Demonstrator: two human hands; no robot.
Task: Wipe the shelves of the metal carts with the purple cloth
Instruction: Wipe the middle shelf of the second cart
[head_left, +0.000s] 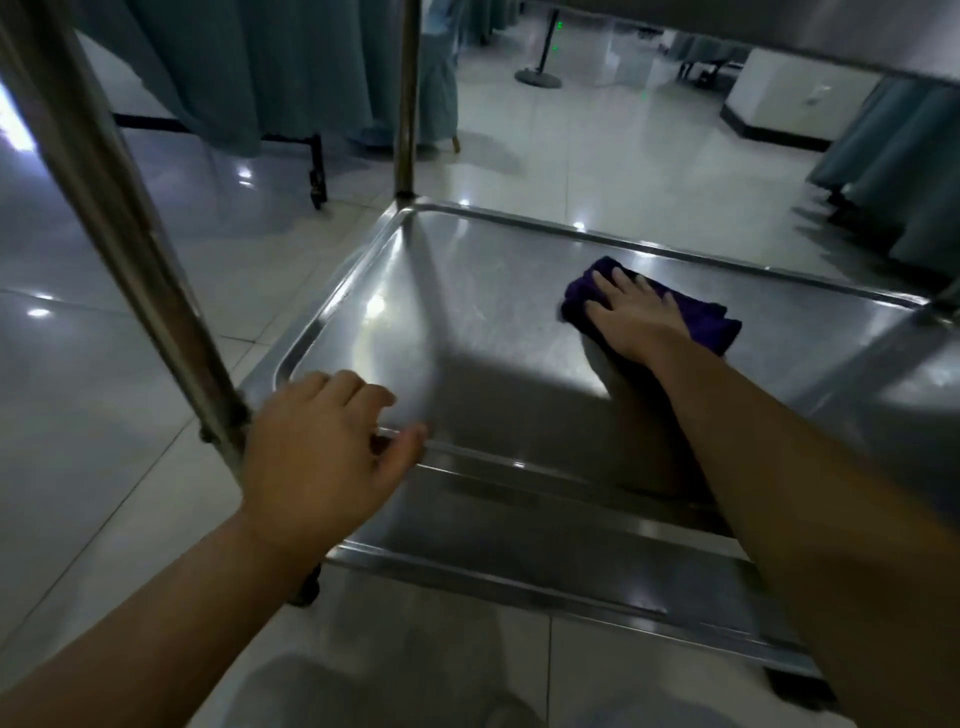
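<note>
A shiny metal cart shelf (467, 312) with a raised rim fills the middle of the view. The purple cloth (706, 319) lies bunched on the shelf's far right part. My right hand (631, 314) presses flat on the cloth, fingers straight and spread. My left hand (322, 441) rests on the shelf's near left rim beside the cart's front left post (130, 234), fingers loosely curved over the edge and thumb along the rim. A lower shelf (519, 561) shows below the near rim.
The cart's upper shelf (779, 31) overhangs at the top. A rear post (408, 98) rises at the far left corner. Teal curtains (260, 67) hang at back left and right. A stanchion base (537, 78) stands on the glossy tiled floor beyond.
</note>
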